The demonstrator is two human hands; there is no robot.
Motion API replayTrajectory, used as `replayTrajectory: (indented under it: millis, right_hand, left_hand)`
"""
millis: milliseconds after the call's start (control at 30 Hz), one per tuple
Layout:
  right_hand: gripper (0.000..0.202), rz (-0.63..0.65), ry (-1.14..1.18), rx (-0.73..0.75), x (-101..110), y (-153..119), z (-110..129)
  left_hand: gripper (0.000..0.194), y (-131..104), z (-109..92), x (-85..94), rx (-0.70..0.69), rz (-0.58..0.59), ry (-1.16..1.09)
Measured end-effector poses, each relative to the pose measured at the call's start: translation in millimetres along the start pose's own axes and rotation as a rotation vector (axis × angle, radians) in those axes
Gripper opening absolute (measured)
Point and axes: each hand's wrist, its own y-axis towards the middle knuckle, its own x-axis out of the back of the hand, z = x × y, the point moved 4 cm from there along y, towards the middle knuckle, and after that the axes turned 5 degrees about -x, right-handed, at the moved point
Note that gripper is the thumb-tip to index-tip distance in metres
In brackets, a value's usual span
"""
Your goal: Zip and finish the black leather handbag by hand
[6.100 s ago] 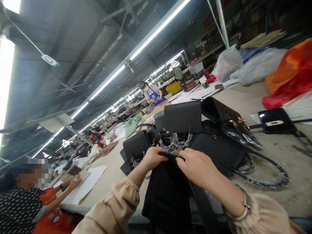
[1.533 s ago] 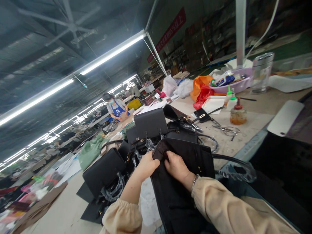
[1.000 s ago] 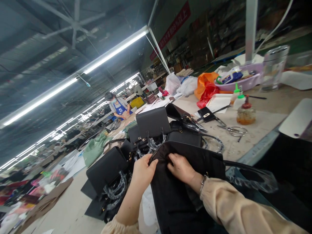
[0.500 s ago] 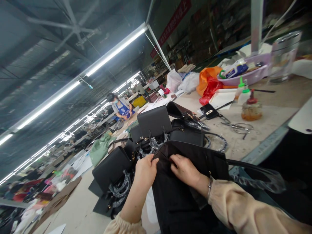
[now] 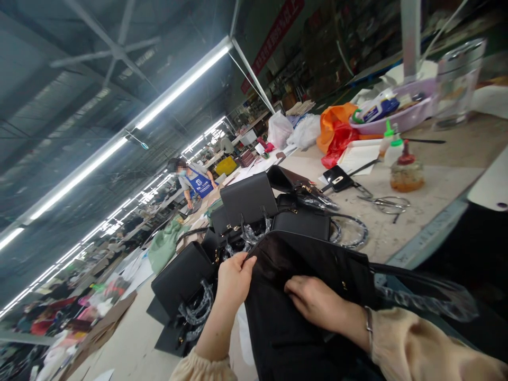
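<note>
A black handbag [image 5: 278, 338] with a dark lining lies in front of me, its mouth partly spread. My left hand [image 5: 233, 280] pinches the bag's upper edge between thumb and fingers. At the opening, my right hand [image 5: 317, 301] has its fingers curled against the dark lining; their tips are partly hidden. Just beyond stand more black handbags, one upright in the middle [image 5: 250, 198] and another to the left [image 5: 184, 275]. Clear plastic wraps their handles [image 5: 198, 307].
On the right of the table [image 5: 440, 185] lie scissors [image 5: 391, 203], a jar of amber liquid [image 5: 407, 177] and small green-capped bottles [image 5: 392, 151]. Behind them are a purple basin [image 5: 400, 119] and a glass cup [image 5: 456, 90]. A co-worker in a blue apron [image 5: 200, 185] stands farther off.
My right hand has moved right and down along the opening, and more of the dark lining shows. My left hand keeps its pinch. The view has shifted slightly.
</note>
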Motion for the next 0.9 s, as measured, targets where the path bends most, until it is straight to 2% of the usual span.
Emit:
replayTrajectory:
  millis: [233,567,800,900]
  right_hand:
    - [0.017,0.14,-0.05,0.04,-18.2,-25.5,2.9]
    - [0.018,0.138,-0.067,0.042,-15.2,-26.5,0.8]
    - [0.017,0.146,-0.084,0.056,-15.5,-29.7,1.1]
    - [0.018,0.147,-0.088,0.057,-13.9,-30.0,1.2]
  left_hand:
    - [0.035,4.4,1.5,4.1,-0.045,0.046,0.051]
    - [0.033,5.8,-6.3,5.4,-0.037,0.06,0.241]
    - [0.026,6.4,-8.1,7.5,-0.102,0.033,0.084]
    - [0.027,9.9,-8.8,5.9,-0.122,0.021,0.098]
